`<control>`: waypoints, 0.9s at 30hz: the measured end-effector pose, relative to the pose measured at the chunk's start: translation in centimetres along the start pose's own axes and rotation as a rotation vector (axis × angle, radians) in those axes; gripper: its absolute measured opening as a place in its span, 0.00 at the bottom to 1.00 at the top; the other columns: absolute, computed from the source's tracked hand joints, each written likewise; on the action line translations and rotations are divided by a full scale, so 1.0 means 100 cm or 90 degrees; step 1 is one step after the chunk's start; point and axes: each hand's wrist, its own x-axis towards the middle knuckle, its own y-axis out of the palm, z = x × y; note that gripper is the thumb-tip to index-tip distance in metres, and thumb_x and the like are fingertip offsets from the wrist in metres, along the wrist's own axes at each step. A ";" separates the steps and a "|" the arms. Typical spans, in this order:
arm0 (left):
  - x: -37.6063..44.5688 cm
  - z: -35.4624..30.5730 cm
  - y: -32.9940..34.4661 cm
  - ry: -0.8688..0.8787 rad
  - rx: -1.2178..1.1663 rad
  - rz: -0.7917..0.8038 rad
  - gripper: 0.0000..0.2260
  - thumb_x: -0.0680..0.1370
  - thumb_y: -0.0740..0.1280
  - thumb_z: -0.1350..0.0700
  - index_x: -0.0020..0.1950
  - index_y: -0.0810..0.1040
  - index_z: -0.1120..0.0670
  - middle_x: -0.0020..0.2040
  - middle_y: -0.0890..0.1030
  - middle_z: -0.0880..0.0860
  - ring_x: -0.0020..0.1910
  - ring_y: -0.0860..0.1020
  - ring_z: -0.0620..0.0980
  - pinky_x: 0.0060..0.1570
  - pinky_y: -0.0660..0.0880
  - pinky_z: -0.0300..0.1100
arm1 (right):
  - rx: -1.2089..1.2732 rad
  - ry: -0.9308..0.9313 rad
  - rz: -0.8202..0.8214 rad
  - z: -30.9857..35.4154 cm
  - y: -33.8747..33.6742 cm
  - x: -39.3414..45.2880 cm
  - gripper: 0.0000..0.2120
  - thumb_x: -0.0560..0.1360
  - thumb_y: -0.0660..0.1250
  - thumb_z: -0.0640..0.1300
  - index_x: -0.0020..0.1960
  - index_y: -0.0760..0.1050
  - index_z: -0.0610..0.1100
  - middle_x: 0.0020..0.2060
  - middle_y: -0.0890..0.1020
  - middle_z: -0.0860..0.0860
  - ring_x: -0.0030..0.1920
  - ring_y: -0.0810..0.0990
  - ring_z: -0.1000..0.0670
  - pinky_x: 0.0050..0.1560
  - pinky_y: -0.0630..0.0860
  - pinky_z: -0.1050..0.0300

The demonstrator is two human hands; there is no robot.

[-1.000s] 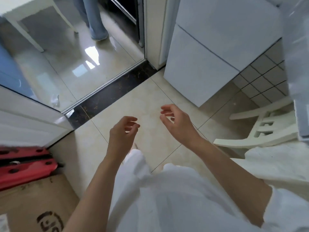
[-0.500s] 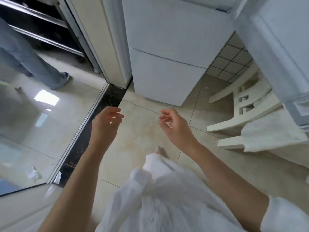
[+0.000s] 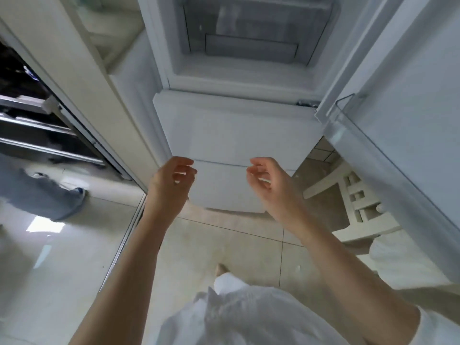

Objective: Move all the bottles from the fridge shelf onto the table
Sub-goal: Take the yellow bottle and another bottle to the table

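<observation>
A white fridge (image 3: 231, 135) stands straight ahead with its upper compartment open; a clear crisper drawer (image 3: 251, 31) shows inside at the top of the view. Its open door (image 3: 403, 100) hangs at the right, with a clear door shelf rail. No bottle and no table is in view. My left hand (image 3: 169, 185) and my right hand (image 3: 268, 180) are raised side by side in front of the closed lower fridge drawers, fingers loosely curled and apart, each holding nothing.
A white plastic chair (image 3: 356, 202) stands on the tiled floor right of the fridge, under the open door. At the left are a sliding door track (image 3: 124, 242) and another person's leg and shoe (image 3: 52, 197). My white garment fills the bottom.
The view has swung up and towards the fridge, whose open upper compartment and door now show. Both hands have risen in front of its lower drawers, still holding nothing.
</observation>
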 end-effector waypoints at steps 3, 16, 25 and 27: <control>0.052 -0.020 0.002 0.032 -0.020 -0.001 0.08 0.77 0.66 0.62 0.52 0.78 0.50 0.45 0.84 0.48 0.45 0.82 0.52 0.52 0.79 0.51 | -0.012 -0.038 -0.028 0.021 -0.010 0.050 0.16 0.78 0.65 0.45 0.65 0.69 0.46 0.54 0.79 0.52 0.57 0.78 0.54 0.63 0.74 0.52; 0.251 -0.111 0.008 0.210 -0.078 -0.023 0.09 0.77 0.66 0.64 0.52 0.77 0.50 0.45 0.83 0.48 0.45 0.82 0.45 0.46 0.77 0.35 | 0.050 -0.140 -0.227 0.091 -0.038 0.242 0.15 0.77 0.66 0.44 0.63 0.71 0.43 0.52 0.80 0.52 0.56 0.79 0.52 0.62 0.75 0.49; 0.378 -0.173 0.023 0.280 -0.132 -0.008 0.10 0.75 0.67 0.64 0.53 0.78 0.51 0.45 0.81 0.46 0.42 0.80 0.43 0.45 0.77 0.39 | 0.038 -0.183 -0.347 0.135 -0.065 0.361 0.12 0.78 0.65 0.42 0.61 0.72 0.44 0.47 0.78 0.58 0.49 0.78 0.61 0.52 0.73 0.68; 0.400 -0.187 0.029 0.288 -0.147 0.006 0.11 0.76 0.65 0.64 0.55 0.77 0.51 0.46 0.80 0.44 0.41 0.78 0.37 0.44 0.76 0.36 | 0.016 -0.188 -0.367 0.143 -0.074 0.379 0.13 0.78 0.65 0.41 0.62 0.72 0.42 0.48 0.79 0.54 0.48 0.77 0.62 0.51 0.72 0.70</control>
